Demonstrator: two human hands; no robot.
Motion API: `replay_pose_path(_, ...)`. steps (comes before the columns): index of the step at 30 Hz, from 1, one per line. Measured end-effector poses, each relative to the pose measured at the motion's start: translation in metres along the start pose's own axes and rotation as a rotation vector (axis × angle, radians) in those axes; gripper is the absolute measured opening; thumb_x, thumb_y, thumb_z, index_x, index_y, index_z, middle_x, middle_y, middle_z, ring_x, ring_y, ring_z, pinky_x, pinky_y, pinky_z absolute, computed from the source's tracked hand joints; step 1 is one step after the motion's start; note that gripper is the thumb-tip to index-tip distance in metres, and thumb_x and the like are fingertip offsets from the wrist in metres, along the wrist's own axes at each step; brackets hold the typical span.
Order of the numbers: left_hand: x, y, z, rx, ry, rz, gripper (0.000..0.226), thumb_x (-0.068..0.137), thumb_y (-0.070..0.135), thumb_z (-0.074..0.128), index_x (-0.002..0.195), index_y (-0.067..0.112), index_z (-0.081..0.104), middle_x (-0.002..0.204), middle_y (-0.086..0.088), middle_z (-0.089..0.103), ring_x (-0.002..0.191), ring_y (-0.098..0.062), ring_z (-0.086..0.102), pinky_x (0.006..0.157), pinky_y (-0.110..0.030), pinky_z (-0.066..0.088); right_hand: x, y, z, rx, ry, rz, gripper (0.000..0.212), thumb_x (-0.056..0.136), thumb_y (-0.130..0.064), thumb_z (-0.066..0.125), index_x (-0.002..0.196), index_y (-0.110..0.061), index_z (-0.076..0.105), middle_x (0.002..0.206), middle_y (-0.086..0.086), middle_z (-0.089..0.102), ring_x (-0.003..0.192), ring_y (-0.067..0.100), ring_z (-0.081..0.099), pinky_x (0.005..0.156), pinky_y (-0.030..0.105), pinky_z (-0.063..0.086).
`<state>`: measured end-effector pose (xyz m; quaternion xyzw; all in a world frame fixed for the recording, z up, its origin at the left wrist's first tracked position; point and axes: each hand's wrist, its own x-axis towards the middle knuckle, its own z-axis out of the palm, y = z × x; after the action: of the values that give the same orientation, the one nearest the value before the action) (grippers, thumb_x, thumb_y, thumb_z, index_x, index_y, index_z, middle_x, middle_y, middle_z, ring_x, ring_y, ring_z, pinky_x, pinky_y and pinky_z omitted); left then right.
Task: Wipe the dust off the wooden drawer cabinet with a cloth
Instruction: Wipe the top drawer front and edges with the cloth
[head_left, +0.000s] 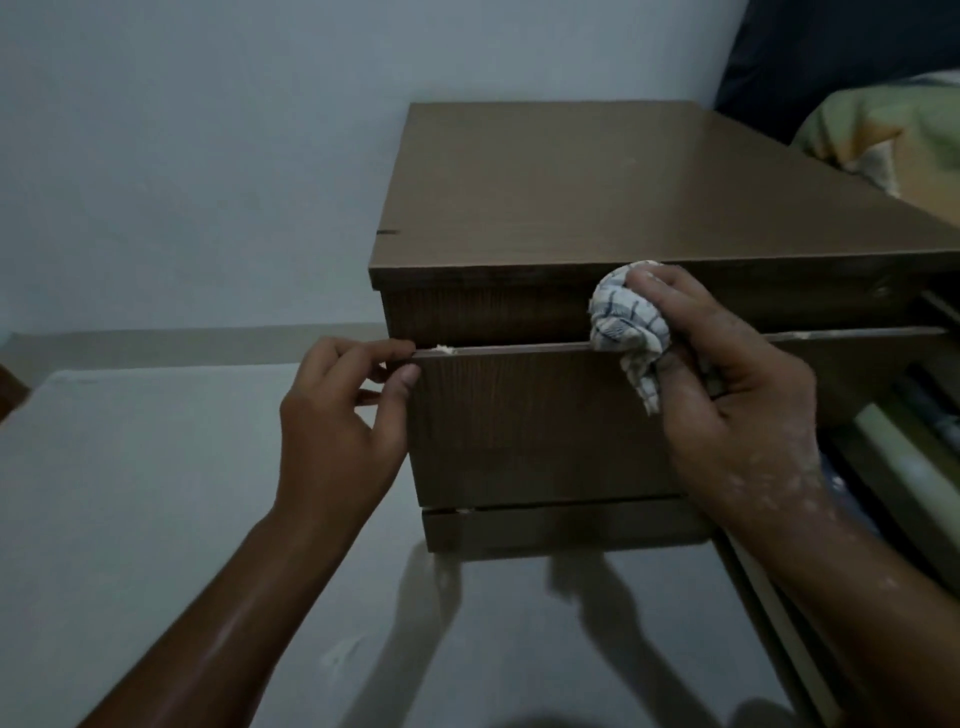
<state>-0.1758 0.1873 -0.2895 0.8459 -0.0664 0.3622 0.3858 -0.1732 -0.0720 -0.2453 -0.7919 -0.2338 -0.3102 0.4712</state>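
A brown wooden drawer cabinet (597, 197) stands against the pale wall. Its middle drawer front (530, 421) is pulled out a little from the body. My left hand (343, 415) pinches the drawer front's top left corner between thumb and fingers. My right hand (727, 384) holds a bunched white cloth with blue checks (623, 322) and presses it against the drawer's top edge, just under the cabinet's top panel. A small pale chip shows on that edge near the left corner.
The pale floor (156, 493) spreads left of and in front of the cabinet. A bed with a green and yellow pillow (883, 135) lies at the right. Shelves or drawers with dark and pale items (914, 457) sit at the right edge.
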Motion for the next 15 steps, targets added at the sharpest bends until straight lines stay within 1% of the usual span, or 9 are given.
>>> replay_pose_path(3,-0.011,0.006,-0.008,-0.038,0.004,0.041,0.010,0.092,0.013,0.069,0.101,0.019,0.069,0.096,-0.006,0.062,0.094,-0.003,0.059,0.077,-0.006,0.051,0.006,-0.013,0.001,-0.008,-0.010,-0.025,0.052,0.087,0.018,0.058,0.133,-0.005,0.059,0.140,0.006,0.058,0.134,0.014,0.052,0.112,0.041,0.043)
replay_pose_path(5,-0.019,0.006,-0.011,-0.050,0.035,0.096,0.008,0.091,0.009,0.071,0.098,0.013,0.073,0.096,-0.006,0.064,0.093,-0.010,0.062,0.077,-0.015,0.056,0.009,-0.023,0.005,-0.019,-0.037,-0.040,0.053,0.087,0.016,0.059,0.134,-0.007,0.059,0.141,0.004,0.057,0.134,0.010,0.051,0.113,0.038,0.043)
replay_pose_path(7,-0.026,0.004,-0.012,-0.059,0.093,0.122,0.014,0.089,0.006,0.074,0.103,0.005,0.075,0.098,-0.006,0.066,0.093,-0.018,0.065,0.077,-0.024,0.059,0.008,-0.031,0.016,-0.030,-0.077,-0.054,0.054,0.086,0.013,0.060,0.135,-0.009,0.059,0.141,0.003,0.057,0.134,0.009,0.051,0.113,0.038,0.042)
replay_pose_path(8,-0.028,0.002,-0.011,-0.063,0.117,0.130,0.018,0.088,0.004,0.075,0.106,0.003,0.075,0.101,-0.006,0.066,0.093,-0.019,0.066,0.078,-0.025,0.060,0.007,-0.035,0.023,-0.039,-0.100,-0.057,0.052,0.086,0.011,0.060,0.135,-0.010,0.059,0.141,0.004,0.057,0.135,0.010,0.050,0.113,0.038,0.042)
replay_pose_path(10,-0.030,0.000,-0.010,-0.056,0.145,0.165,0.024,0.088,0.004,0.075,0.111,0.001,0.074,0.104,-0.006,0.068,0.094,-0.019,0.067,0.082,-0.024,0.058,0.003,-0.039,0.039,-0.065,-0.151,-0.067,0.050,0.088,0.003,0.059,0.135,-0.012,0.059,0.142,0.004,0.057,0.136,0.013,0.049,0.115,0.038,0.040)
replay_pose_path(12,-0.032,0.000,-0.010,-0.021,0.142,0.204,0.029,0.088,0.003,0.075,0.117,-0.002,0.071,0.111,-0.010,0.071,0.100,-0.018,0.070,0.091,-0.025,0.057,-0.003,-0.043,0.055,-0.111,-0.239,-0.059,0.052,0.089,0.000,0.061,0.139,-0.015,0.056,0.146,0.005,0.053,0.141,0.018,0.043,0.116,0.043,0.037)
replay_pose_path(14,-0.035,-0.001,-0.010,0.015,0.122,0.216,0.037,0.090,0.000,0.072,0.126,-0.002,0.065,0.122,-0.014,0.069,0.110,-0.015,0.068,0.099,-0.023,0.053,-0.004,-0.046,0.068,-0.207,-0.353,-0.043,0.059,0.090,-0.005,0.060,0.145,-0.023,0.048,0.151,0.005,0.047,0.145,0.024,0.035,0.118,0.050,0.033)
replay_pose_path(15,-0.037,-0.002,-0.008,0.025,0.112,0.215,0.039,0.089,-0.003,0.070,0.128,-0.003,0.063,0.124,-0.016,0.068,0.111,-0.013,0.067,0.100,-0.020,0.052,-0.005,-0.047,0.074,-0.278,-0.397,-0.049,0.061,0.091,-0.009,0.059,0.148,-0.026,0.043,0.153,0.005,0.044,0.146,0.026,0.033,0.119,0.051,0.030)
